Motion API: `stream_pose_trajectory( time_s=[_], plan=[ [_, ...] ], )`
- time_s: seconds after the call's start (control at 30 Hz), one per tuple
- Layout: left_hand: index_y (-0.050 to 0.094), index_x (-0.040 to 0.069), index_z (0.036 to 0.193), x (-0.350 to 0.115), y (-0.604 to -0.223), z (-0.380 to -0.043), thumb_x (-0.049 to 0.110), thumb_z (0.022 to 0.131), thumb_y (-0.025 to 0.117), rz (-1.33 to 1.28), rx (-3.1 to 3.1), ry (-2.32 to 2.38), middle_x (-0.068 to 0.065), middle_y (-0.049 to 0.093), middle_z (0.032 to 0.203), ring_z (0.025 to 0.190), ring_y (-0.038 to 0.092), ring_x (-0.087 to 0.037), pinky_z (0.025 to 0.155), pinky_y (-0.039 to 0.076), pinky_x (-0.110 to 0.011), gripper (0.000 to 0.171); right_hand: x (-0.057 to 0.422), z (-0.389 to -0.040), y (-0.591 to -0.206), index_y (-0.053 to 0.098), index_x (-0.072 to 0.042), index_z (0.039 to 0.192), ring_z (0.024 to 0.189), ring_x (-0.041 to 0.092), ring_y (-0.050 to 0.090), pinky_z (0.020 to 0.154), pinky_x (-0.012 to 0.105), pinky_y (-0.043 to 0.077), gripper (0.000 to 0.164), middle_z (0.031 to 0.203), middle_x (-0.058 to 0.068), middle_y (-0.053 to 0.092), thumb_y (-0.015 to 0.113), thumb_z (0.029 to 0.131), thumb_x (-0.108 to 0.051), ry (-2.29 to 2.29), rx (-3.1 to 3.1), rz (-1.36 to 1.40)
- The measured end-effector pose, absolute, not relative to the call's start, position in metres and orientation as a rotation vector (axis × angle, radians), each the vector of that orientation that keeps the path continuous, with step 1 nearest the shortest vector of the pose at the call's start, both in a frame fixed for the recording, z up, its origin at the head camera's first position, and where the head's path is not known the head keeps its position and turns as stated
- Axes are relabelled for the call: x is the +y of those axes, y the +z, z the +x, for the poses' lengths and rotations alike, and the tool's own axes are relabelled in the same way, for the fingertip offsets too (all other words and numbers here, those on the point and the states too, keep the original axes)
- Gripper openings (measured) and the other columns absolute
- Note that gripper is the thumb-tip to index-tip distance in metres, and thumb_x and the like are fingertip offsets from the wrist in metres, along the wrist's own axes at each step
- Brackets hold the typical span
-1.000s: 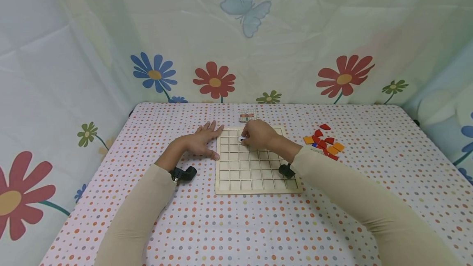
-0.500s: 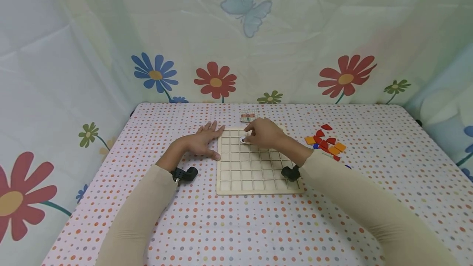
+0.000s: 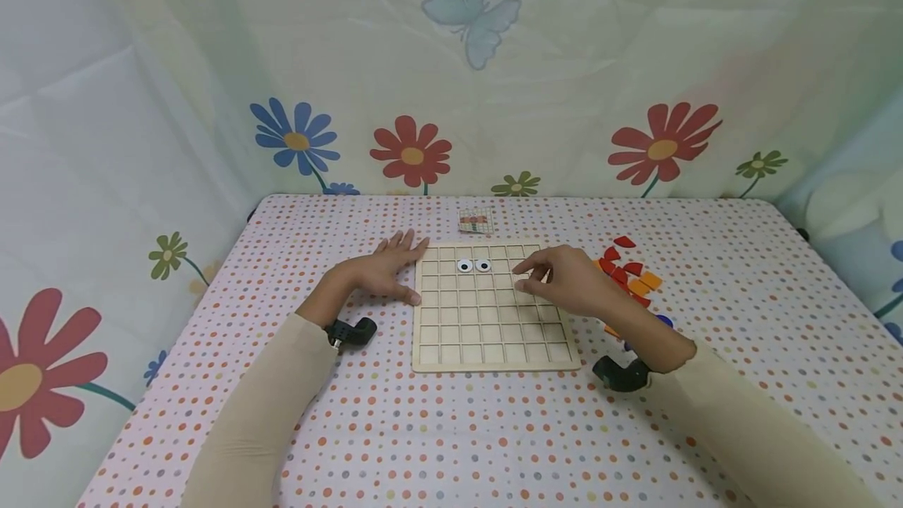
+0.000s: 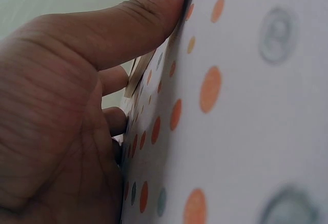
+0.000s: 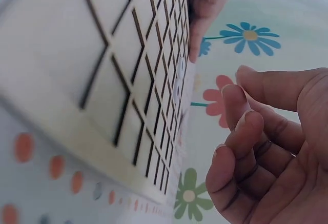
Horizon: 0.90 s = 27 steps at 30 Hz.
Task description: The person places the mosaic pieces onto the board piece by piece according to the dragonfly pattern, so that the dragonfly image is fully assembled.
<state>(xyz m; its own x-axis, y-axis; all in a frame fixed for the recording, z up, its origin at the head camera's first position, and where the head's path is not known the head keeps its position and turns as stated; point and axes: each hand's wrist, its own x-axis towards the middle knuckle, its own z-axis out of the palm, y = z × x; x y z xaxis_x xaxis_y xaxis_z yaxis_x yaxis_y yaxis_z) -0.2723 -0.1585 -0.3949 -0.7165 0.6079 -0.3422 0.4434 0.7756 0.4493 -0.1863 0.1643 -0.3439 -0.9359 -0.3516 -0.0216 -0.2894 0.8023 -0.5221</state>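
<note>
A pale wooden grid board (image 3: pixel 469 335) lies on the dotted cloth. Two white pieces with black dots, like cartoon eyes, sit side by side in its upper rows: a left eye piece (image 3: pixel 464 266) and a right eye piece (image 3: pixel 483 266). My left hand (image 3: pixel 384 269) rests at the board's left edge, fingers spread, with the thumb (image 4: pixel 138 21) close along that edge. My right hand (image 3: pixel 571 281) hovers over the board's right side, loosely curved. In the right wrist view its fingers (image 5: pixel 246 131) hold nothing.
Behind the board lies a small card (image 3: pixel 476 219) with a grid picture. To the right are several red quarter-round pieces (image 3: pixel 624 242), orange square pieces (image 3: pixel 650 281) and a blue piece (image 3: pixel 665 321), partly behind my right arm. A flowered curtain (image 3: pixel 564 61) hangs behind the table.
My right hand has let go of the left eye piece and moved right, off both eye pieces, which now show fully. The left hand has stayed in place.
</note>
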Motion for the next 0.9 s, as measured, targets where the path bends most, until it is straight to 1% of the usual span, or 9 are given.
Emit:
stream_pose_trajectory(
  time_s=[0.13,0.3,0.6,0.67,0.7,0.83,0.9],
  plan=[
    [-0.002,0.02,0.16,-0.158,-0.393,-0.272,0.044,0.086,0.073,0.784,2.491,0.469,-0.012,-0.019,0.164,0.152,-0.021,-0.031,0.124,-0.012,-0.05,0.108,0.173,-0.177,-0.347,0.075,-0.009,0.11,0.066,0.015,0.052,0.054,0.027,0.043,0.025,0.077,0.0,0.066,0.072,0.09,-0.023,-0.81,2.869,-0.506],
    [-0.002,0.019,0.16,-0.158,-0.392,-0.271,0.044,0.086,0.073,0.787,2.479,0.48,-0.012,-0.019,0.164,0.152,-0.021,-0.031,0.123,-0.012,-0.05,0.108,0.183,-0.175,-0.35,0.075,-0.01,0.109,0.068,0.016,0.053,0.054,0.027,0.044,0.024,0.078,-0.001,0.067,0.073,0.089,-0.023,-0.797,2.884,-0.457],
    [-0.002,0.02,0.16,-0.159,-0.393,-0.271,0.044,0.087,0.072,0.789,2.487,0.483,-0.012,-0.019,0.164,0.152,-0.022,-0.031,0.123,-0.012,-0.05,0.107,0.212,-0.181,-0.348,0.071,-0.005,0.117,0.07,0.016,0.055,0.053,0.029,0.044,0.032,0.084,0.004,0.068,0.07,0.092,-0.024,-0.834,2.887,-0.406],
    [-0.002,0.02,0.16,-0.159,-0.394,-0.27,0.044,0.086,0.073,0.79,2.487,0.484,-0.012,-0.019,0.164,0.152,-0.021,-0.031,0.124,-0.012,-0.05,0.107,0.223,-0.185,-0.349,0.071,-0.005,0.117,0.069,0.017,0.054,0.053,0.029,0.043,0.031,0.084,0.005,0.067,0.07,0.092,-0.024,-0.836,2.907,-0.39],
    [-0.002,0.02,0.16,-0.159,-0.395,-0.271,0.044,0.086,0.073,0.792,2.488,0.484,-0.012,-0.019,0.164,0.152,-0.021,-0.031,0.124,-0.012,-0.05,0.107,0.228,-0.187,-0.35,0.071,-0.005,0.117,0.066,0.017,0.053,0.052,0.028,0.042,0.031,0.084,0.006,0.065,0.069,0.093,-0.024,-0.841,2.911,-0.368],
    [-0.001,0.02,0.16,-0.159,-0.395,-0.271,0.045,0.086,0.073,0.799,2.49,0.488,-0.013,-0.018,0.165,0.152,-0.021,-0.031,0.124,-0.011,-0.05,0.107,0.249,-0.196,-0.349,0.069,-0.004,0.119,0.066,0.019,0.049,0.048,0.028,0.039,0.034,0.083,0.007,0.059,0.068,0.093,-0.025,-0.838,2.929,-0.245],
    [-0.001,0.02,0.16,-0.159,-0.395,-0.271,0.045,0.086,0.073,0.799,2.492,0.49,-0.012,-0.018,0.165,0.152,-0.021,-0.031,0.124,-0.011,-0.05,0.107,0.258,-0.201,-0.35,0.068,-0.003,0.12,0.067,0.02,0.05,0.047,0.027,0.041,0.035,0.084,0.009,0.058,0.067,0.093,-0.025,-0.821,2.935,-0.184]
  ],
)
